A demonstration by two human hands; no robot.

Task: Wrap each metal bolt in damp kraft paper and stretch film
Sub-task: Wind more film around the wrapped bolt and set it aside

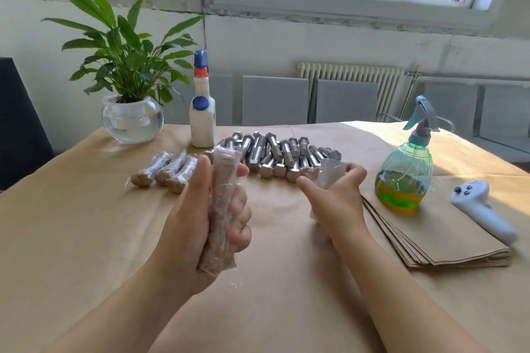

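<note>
Kraft paper under clear film covers the wrapped bolt (219, 209), held nearly upright above the table (86, 238) in the left hand (200, 221), fingers and thumb curled round it. Just beside it, apart, the right hand (335, 198) pinches a loose piece of stretch film (329, 173), palm up; bare bolts (281, 155) lie beyond both hands, three wrapped bundles (166, 170) to their left

Tan kraft-paper tabletop (86, 223). Shiny silver bolts (275, 153). Teal spray bottle (405, 169), yellow-green liquid inside. White bottle (202, 120), blue caps, red collar. White controller (481, 208). Green plant (126, 49), clear bowl (132, 120). Brown wrapped bolt (220, 209).
</note>
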